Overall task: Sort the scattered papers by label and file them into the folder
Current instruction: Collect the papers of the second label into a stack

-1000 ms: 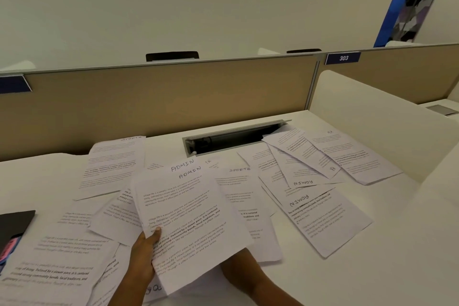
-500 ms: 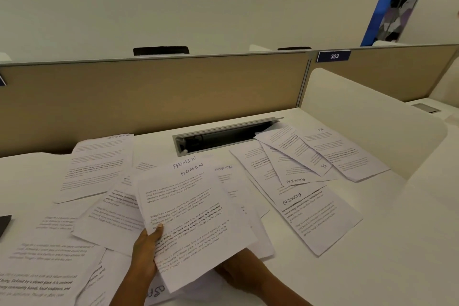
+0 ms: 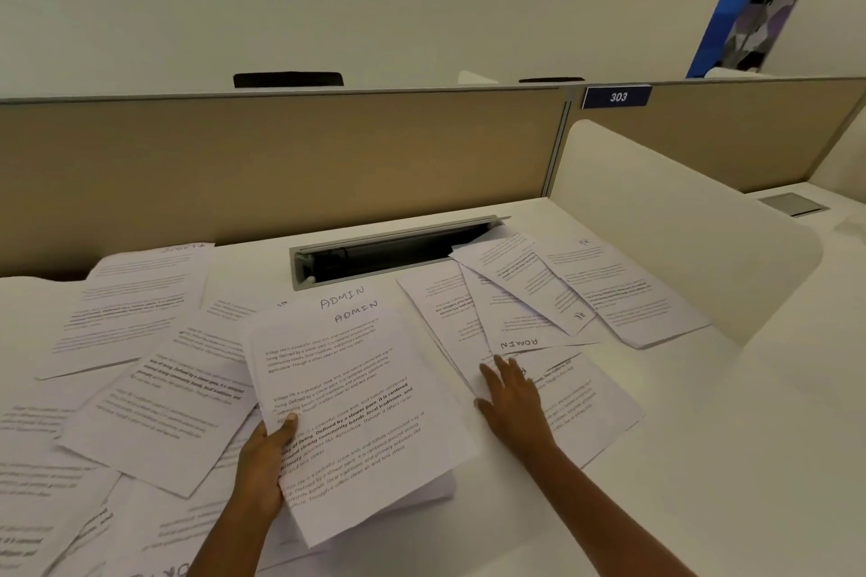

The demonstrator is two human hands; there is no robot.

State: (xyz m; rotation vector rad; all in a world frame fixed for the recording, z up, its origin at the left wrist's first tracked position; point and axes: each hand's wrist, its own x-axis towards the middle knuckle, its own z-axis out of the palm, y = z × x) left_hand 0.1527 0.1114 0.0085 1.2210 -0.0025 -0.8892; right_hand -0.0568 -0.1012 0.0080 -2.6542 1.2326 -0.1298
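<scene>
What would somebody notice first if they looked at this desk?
White printed papers scattered across the desk. In the middle, the left hand grips a small stack marked ADMIN, while the right hand lies flat on a sheet to the right.

Single head-worn wide-angle view: looks forward and down from the near edge of the table [image 3: 703, 483], close above it, facing the far partition [image 3: 281, 164].

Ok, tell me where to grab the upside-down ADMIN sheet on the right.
Pinch the upside-down ADMIN sheet at its near edge by the label, coming from the near side: the right hand already lies just below it, and its far part is tucked under other sheets.
</scene>
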